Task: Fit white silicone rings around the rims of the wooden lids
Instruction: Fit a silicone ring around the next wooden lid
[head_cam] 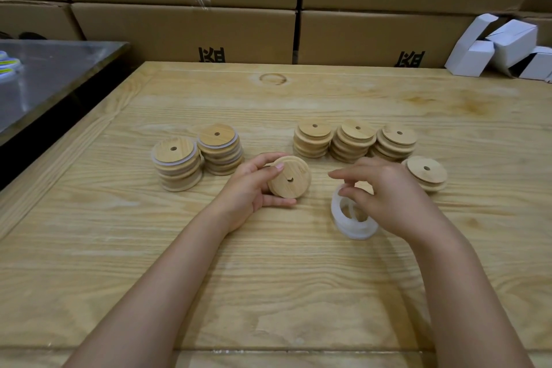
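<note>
My left hand point(251, 188) grips a round wooden lid point(289, 177) with a centre hole, tilted up on edge just above the table. My right hand point(385, 191) is over a small pile of white silicone rings point(351, 218), its fingertips pinching the top ring at the pile's upper edge. Two stacks of lids with white rings on their rims point(197, 155) stand to the left. Three stacks of bare wooden lids point(354, 139) stand behind my hands. A short stack of bare lids point(427, 172) sits by my right hand.
The wooden table point(268, 278) carries everything. Cardboard boxes point(185, 33) wall off the far side. Small white cartons point(501, 48) lie at the back right. A metal table point(44, 75) stands to the left across a dark gap.
</note>
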Available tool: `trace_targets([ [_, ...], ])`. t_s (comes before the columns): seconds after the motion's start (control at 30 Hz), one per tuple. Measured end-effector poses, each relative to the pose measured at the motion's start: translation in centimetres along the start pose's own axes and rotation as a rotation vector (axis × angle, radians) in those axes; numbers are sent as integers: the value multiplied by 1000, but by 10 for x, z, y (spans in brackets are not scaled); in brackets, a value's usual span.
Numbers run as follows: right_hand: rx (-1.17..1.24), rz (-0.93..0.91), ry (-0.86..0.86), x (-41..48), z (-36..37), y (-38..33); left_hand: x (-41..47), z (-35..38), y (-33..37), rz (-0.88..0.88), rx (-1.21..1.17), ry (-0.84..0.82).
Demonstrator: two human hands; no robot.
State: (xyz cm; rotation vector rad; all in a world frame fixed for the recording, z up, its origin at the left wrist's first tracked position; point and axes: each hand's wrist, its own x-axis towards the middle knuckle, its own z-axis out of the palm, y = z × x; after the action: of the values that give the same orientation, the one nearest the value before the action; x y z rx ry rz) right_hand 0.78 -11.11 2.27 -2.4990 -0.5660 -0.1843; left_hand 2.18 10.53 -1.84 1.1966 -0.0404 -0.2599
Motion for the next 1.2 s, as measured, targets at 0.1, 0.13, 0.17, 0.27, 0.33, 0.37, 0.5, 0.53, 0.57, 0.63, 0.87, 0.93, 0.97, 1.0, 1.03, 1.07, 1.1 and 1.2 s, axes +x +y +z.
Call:
trace_targets([
  [0.1,247,94,42,-1,1,-7,0,0,-1,15,16,-8],
  [0.13,329,121,53,-1,3,-10,0,0,-1,23,17,-8],
  [0.17,391,140,64,-1,5,-12,0,0,-2,33,18,-6],
  [0.27,463,159,75,3,14,-15,-1,-1,-4,79,49,-2],
  [0.33,512,166,87,6,21,-16,-1,-1,-6,110,76,-5],
  [0.37,540,174,99,7,24,-16,-2,-1,-6,125,89,-9],
  [0.5,610,192,166,12,38,-15,-5,2,-7,210,160,-26],
  [0.53,624,195,188,13,41,-15,-6,3,-8,232,188,-21],
  [0.57,631,199,216,14,44,-15,-6,4,-9,252,220,-10],
  [0.63,633,204,268,16,48,-16,-6,6,-10,284,277,18],
  [0.87,694,193,292,17,53,-17,-5,8,-14,367,390,77],
  [0.93,687,196,300,17,53,-18,-5,7,-15,402,453,73],
  [0.97,684,199,300,16,52,-18,-4,7,-16,416,478,67],
  [1.0,679,202,299,16,52,-18,-4,6,-17,428,497,62],
  [1.03,671,206,299,16,51,-18,-4,6,-18,440,516,61],
  [1.07,657,208,301,15,50,-18,-3,6,-18,455,541,63],
  [1.1,642,208,304,15,50,-19,-3,6,-19,474,575,66],
  [1.2,620,207,313,15,49,-20,-1,4,-20,499,651,65],
])
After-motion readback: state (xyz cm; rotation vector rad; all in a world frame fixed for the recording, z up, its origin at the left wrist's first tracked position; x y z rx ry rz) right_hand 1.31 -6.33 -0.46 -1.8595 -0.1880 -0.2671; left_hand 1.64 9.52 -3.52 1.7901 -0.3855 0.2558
